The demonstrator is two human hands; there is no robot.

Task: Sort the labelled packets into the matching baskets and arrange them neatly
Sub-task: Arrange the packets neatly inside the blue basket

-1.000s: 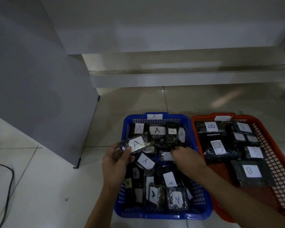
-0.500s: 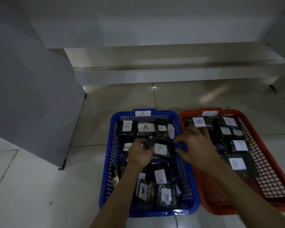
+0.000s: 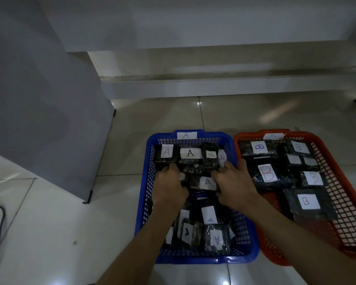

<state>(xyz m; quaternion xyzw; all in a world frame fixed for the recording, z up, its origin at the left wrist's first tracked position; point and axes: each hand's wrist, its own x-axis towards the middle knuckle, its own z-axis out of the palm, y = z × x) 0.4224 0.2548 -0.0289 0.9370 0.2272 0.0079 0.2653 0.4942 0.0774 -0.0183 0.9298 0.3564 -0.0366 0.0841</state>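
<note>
Both hands, left and right, reach palm-down into blue basket.

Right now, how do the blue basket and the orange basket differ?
The blue basket is tagged A and holds A-labelled packets; the orange basket holds B-labelled packets, its own tag unreadable. The blue basket's packets overlap in a crowded heap, while the orange basket's lie flatter with bare mesh showing. Both hands, left hand and right hand, are in the blue basket; none in the orange. Both are mesh-sided plastic, side by side on the tiled floor.
</note>
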